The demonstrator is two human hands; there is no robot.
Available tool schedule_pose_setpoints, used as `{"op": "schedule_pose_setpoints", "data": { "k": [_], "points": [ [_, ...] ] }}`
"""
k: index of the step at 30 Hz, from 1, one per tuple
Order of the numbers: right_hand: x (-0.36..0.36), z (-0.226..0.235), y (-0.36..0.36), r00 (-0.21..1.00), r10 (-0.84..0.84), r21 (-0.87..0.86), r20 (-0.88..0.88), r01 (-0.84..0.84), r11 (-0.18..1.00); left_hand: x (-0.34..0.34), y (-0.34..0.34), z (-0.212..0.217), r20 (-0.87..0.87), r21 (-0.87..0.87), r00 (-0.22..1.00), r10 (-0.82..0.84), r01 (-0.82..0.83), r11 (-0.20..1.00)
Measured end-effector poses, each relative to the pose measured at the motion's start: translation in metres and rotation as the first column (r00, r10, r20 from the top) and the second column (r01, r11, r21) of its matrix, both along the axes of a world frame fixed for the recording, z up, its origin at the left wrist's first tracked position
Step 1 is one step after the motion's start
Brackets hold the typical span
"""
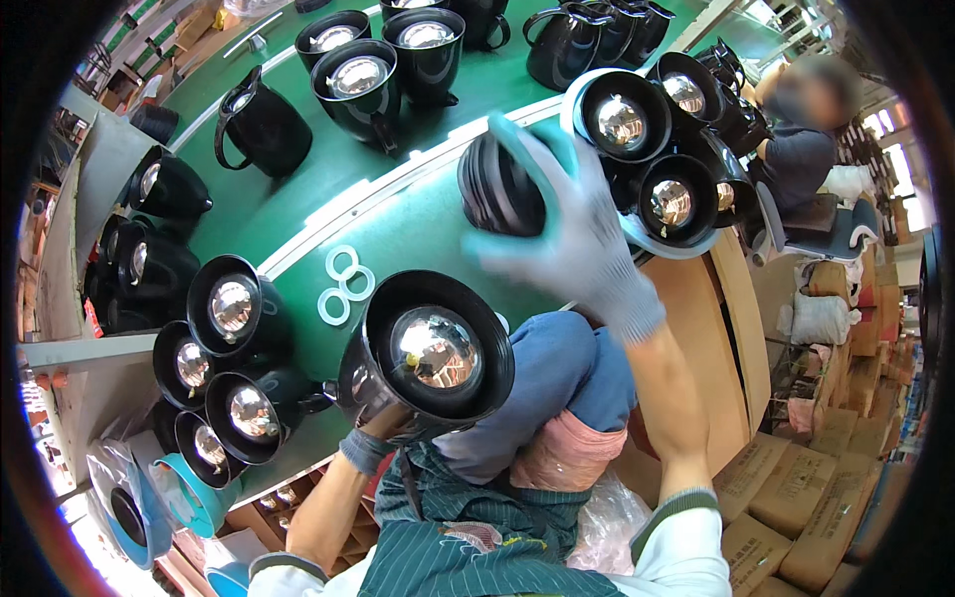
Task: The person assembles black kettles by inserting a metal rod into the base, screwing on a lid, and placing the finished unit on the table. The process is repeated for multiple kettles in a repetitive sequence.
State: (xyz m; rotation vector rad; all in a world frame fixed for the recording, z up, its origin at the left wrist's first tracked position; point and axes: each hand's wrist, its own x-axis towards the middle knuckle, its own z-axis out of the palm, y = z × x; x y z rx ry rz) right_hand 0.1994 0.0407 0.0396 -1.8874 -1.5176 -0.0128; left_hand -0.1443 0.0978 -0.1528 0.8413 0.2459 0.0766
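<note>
My left hand (390,422), in a grey glove, holds a black jug (360,376) over my lap. The jug's round open end is turned up toward me, with a mirror-bright silver dome (436,346) inside its rim. Most of the left fingers are hidden beneath the jug. My right hand (577,224), in a grey glove with teal fingertips, grips a stack of ribbed black discs (492,187) above the green table, its thumb and fingers spread around them. Motion blurs this hand slightly. Three white rings (343,261) lie on the table left of the discs.
Several black jugs with silver domes (234,306) stand at the left table edge. More jugs crowd a round light tray (686,249) at right. Beyond a metal rail (368,189), others sit on the green surface (338,189). Cardboard boxes (796,488) and a seated person (811,139) are at right.
</note>
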Motion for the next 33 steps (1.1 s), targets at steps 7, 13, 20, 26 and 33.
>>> {"op": "schedule_pose_setpoints", "data": {
  "k": [7, 13, 20, 26, 33],
  "points": [
    [-0.072, 0.012, -0.108, 0.930, 0.288, 0.038, -0.230, -0.287, 0.957, 0.041, -0.003, 0.052, 0.048, 0.243, 0.990, -0.130, 0.115, 0.963],
    [-0.090, 0.012, -0.153, 0.905, 0.408, 0.204, -0.121, -0.380, 0.902, 0.051, -0.020, 0.105, 0.059, 0.454, 0.915, -0.400, 0.332, 0.827],
    [-0.110, 0.016, -0.216, 0.912, 0.385, 0.191, -0.141, -0.357, 0.915, 0.062, -0.042, 0.136, 0.059, 0.553, 0.826, -0.561, 0.441, 0.707],
    [-0.121, 0.017, -0.233, 0.949, 0.307, 0.237, -0.068, -0.283, 0.929, 0.070, -0.051, 0.145, 0.055, 0.591, 0.781, -0.622, 0.477, 0.651],
    [-0.124, 0.016, -0.240, 0.964, 0.209, 0.281, -0.166, -0.157, 0.947, 0.063, -0.048, 0.142, -0.004, 0.606, 0.882, -0.471, 0.377, 0.700]
  ]
}}
